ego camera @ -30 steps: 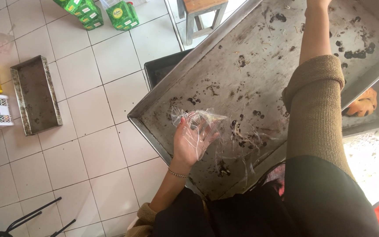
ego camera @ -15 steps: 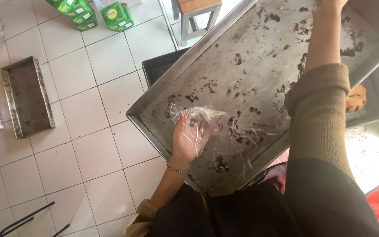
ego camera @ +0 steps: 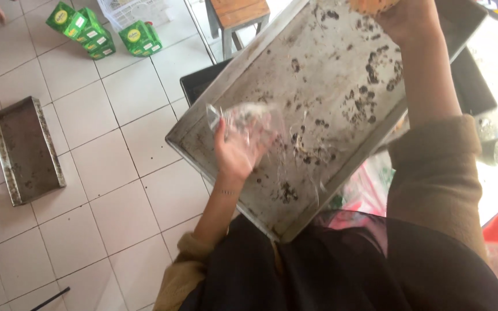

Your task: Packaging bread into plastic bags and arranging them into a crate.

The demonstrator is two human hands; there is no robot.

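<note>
A grey metal baking tray (ego camera: 341, 103) speckled with dark burnt spots. Clear crumpled plastic (ego camera: 249, 124). Tan sleeves (ego camera: 433, 167). White tiled floor (ego camera: 87, 115), green boxes (ego camera: 96, 29), brown wooden stool (ego camera: 237, 12).

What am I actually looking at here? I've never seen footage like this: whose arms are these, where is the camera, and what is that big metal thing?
There is no machine here: these are a person's two bare arms, filmed by one camera worn on their head and looking down.

The big metal thing is a large baking tray, held tilted over the person's lap. Its surface is dirty, with dark burnt spots and crumbs.

The left hand presses a crumpled clear plastic sheet against the tray. The right hand grips the tray's far edge at the top of the picture; its fingers are partly cut off by the frame.

Below is a white tiled floor. On it lie a smaller dark tray to the left and some green boxes at the top, beside a wooden stool.
</note>
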